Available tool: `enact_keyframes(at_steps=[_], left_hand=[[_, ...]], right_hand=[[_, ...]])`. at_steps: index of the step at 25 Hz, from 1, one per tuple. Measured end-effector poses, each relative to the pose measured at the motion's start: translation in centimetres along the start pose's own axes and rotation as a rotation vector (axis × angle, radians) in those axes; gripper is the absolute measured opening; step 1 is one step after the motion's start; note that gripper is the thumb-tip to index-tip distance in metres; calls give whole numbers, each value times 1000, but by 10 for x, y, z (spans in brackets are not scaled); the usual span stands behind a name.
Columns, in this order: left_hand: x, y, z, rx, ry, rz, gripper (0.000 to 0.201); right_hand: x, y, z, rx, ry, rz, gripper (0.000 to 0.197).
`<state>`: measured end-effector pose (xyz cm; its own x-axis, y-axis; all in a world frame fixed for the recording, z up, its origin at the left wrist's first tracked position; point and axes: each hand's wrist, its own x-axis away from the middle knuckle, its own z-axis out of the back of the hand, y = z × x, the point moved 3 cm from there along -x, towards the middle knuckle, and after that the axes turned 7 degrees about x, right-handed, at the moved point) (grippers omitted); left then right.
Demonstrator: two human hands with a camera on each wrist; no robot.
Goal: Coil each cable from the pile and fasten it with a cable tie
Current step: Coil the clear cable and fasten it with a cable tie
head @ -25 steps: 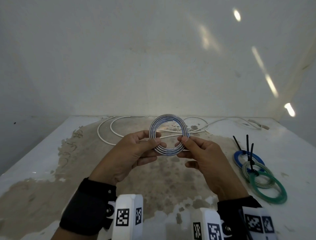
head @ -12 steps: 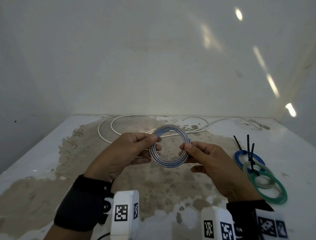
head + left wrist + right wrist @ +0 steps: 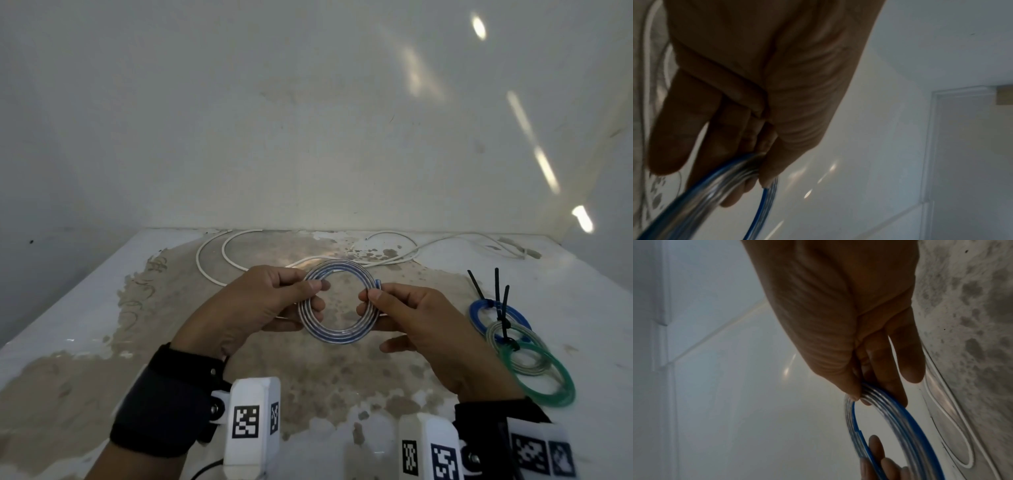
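A clear cable with a blue stripe is wound into a round coil [image 3: 339, 334] [image 3: 701, 191] [image 3: 892, 418] held above the table. My left hand [image 3: 310, 291] [image 3: 756, 172] pinches the coil's left side between thumb and fingers. My right hand [image 3: 371, 298] [image 3: 863, 394] pinches its right side, where a short blue cable end [image 3: 377, 283] sticks up. No tie is on this coil. A long white cable [image 3: 219, 270] lies loose at the back of the table.
Three coils lie at the right, blue [image 3: 478, 317], clear [image 3: 529, 368] and green [image 3: 561, 394], each with a black cable tie [image 3: 500, 308]. The white table [image 3: 85, 308] has a worn brown patch in the middle. White walls close off the back and sides.
Both hands have lowered the coil a little and tilted it flatter, and my fingers have shifted along its rim. The short blue end now sticks up by my right thumb.
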<state>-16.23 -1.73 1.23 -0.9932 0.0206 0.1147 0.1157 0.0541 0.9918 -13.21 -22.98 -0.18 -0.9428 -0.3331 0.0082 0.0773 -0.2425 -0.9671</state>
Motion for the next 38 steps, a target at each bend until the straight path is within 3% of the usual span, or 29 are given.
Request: enact_keyframes(at_steps=[5, 14, 19, 23, 32, 35, 38], left_hand=[[1, 3, 3, -7, -26, -16, 42], [1, -8, -5, 149, 69, -85, 28], [3, -3, -1, 91, 0, -22, 35], [4, -2, -3, 90, -64, 23, 40], [1, -11, -6, 84, -32, 0, 38], [-1, -10, -2, 142, 45, -50, 28], [-9, -8, 11, 435, 223, -94, 14]], right_hand=[[5, -5, 1, 94, -96, 13, 17], [-1, -9, 1, 14, 4, 60, 18], [2, -3, -1, -2, -62, 22, 19], [-1, -4, 0, 11, -16, 35, 17], [-4, -2, 7, 33, -17, 59, 18], [-5, 0, 9, -42, 39, 65, 21], [-7, 4, 15, -274, 120, 72, 26]])
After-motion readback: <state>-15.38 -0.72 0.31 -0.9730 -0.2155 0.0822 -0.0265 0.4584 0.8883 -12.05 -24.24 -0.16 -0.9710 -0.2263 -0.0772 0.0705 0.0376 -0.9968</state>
